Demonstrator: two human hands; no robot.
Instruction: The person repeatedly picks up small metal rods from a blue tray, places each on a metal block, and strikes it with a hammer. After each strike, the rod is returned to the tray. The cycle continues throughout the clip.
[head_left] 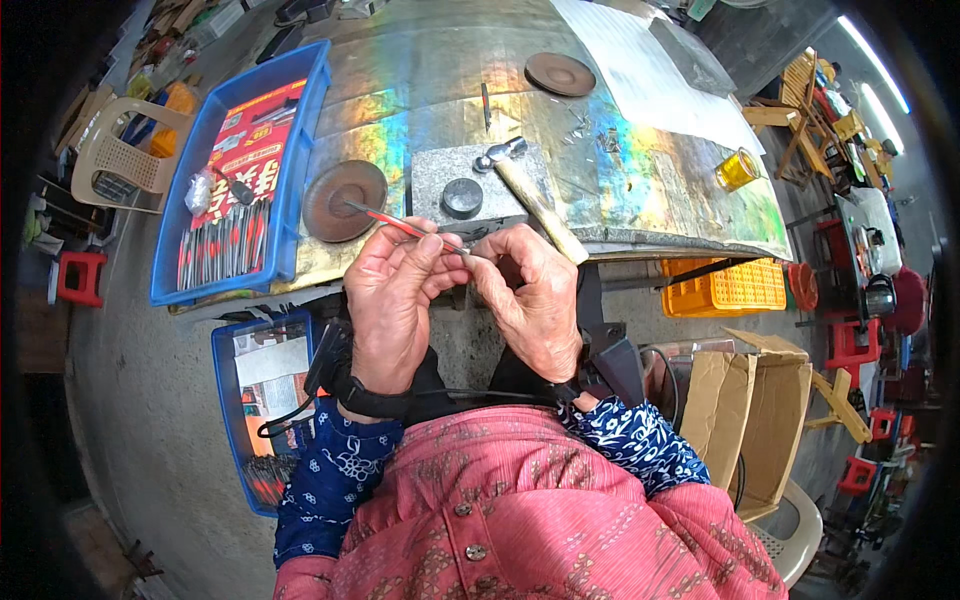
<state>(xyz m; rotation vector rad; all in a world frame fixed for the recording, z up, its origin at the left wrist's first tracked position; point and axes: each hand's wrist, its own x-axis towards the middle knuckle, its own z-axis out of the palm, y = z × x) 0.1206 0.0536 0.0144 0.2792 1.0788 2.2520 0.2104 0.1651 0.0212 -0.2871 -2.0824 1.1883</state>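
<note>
While your left hand (392,290) pinches a thin red-handled tool (400,222) at the desk's (640,170) near edge, your right hand (530,290) closes fingertips on its metal tip, near the hammer (528,192).

A flat red package with yellow and white print (245,150) lay in the blue tray (300,150) at left. Open brown cardboard boxes (745,410) stood at lower right.

Hammer (530,195), blue trays (240,170), perhaps oil jar (737,168)
</note>
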